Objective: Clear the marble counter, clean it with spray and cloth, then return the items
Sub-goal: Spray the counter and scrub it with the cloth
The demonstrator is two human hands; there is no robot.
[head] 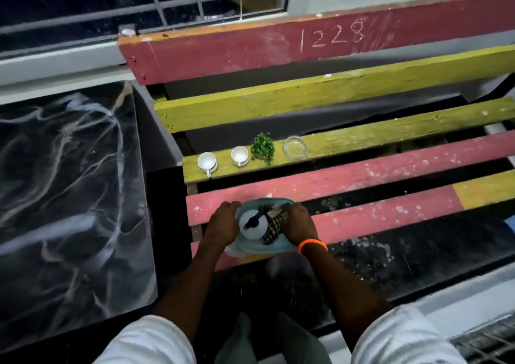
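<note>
Both hands hold a light blue basket (pixel 259 248) on the desk (pixel 390 213), the left hand (pixel 223 221) and right hand (pixel 299 222) with fingers curled on its sides, the white spray bottle (pixel 253 224) and checked cloth (pixel 274 228) between them.

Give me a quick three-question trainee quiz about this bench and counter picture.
1. True or false: both hands grip the light blue plastic basket.
2. Which item stands furthest right on the yellow wooden slat? A) small green leafy plant B) clear glass bowl C) white ceramic cup
3. Fill in: the orange band is on the ___ wrist.

Key
1. True: the left hand and right hand curl their fingers over opposite rims.
2. B.
3. Right.
</note>
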